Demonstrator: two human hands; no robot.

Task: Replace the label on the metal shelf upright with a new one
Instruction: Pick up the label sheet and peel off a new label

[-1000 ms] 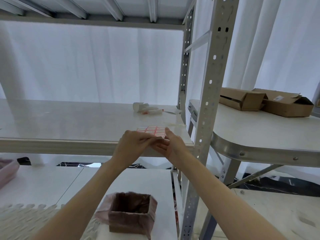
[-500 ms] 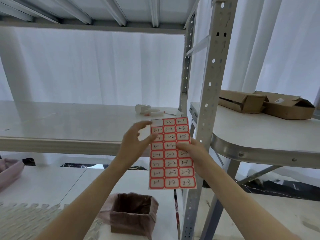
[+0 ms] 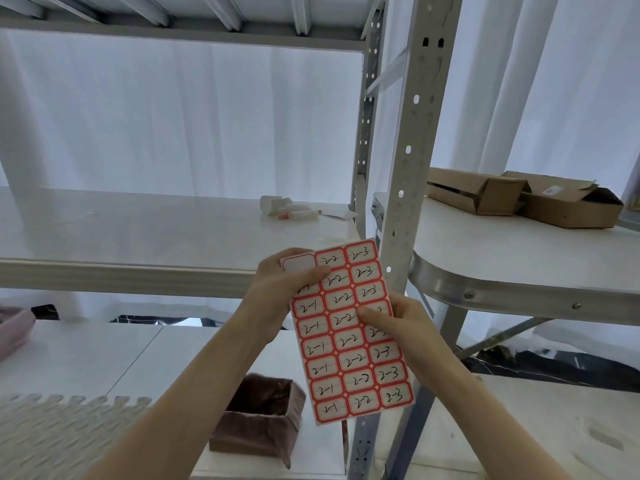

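White curtains hang behind a grey metal rack, and everything below is placed against the perforated metal shelf upright (image 3: 408, 161) that rises through the middle-right of the view.

Far to the left of that upright, at the lower edge, lies a pale bumpy mat (image 3: 52, 434), with a pink object (image 3: 14, 327) above it at the frame's edge. Nearer the upright, down low, a brown box lined with a pinkish bag (image 3: 259, 420) stands open on the lower white shelf (image 3: 104, 355). Above it, the middle shelf board (image 3: 138, 233) carries a small white cup and some tubes (image 3: 287, 209) lying near the rear post.

The left hand (image 3: 280, 289) is just left of the upright, its fingers curled around the top left corner of a label sheet (image 3: 349, 330), thumb (image 3: 311, 271) pressed on the front beside a blank cell in the corner. The sheet is held upright, tilted slightly, its right edge crossing in front of the upright. Its red-bordered stickers read 2-1, 2-2 and 2-3 in three columns.

The right hand (image 3: 405, 327) grips the sheet's right edge at mid-height, in front of the upright, thumb on the face and the other fingers hidden behind.

Right of the upright, a rounded white table (image 3: 519, 258) with a metal rim holds two open cardboard boxes (image 3: 523, 199).
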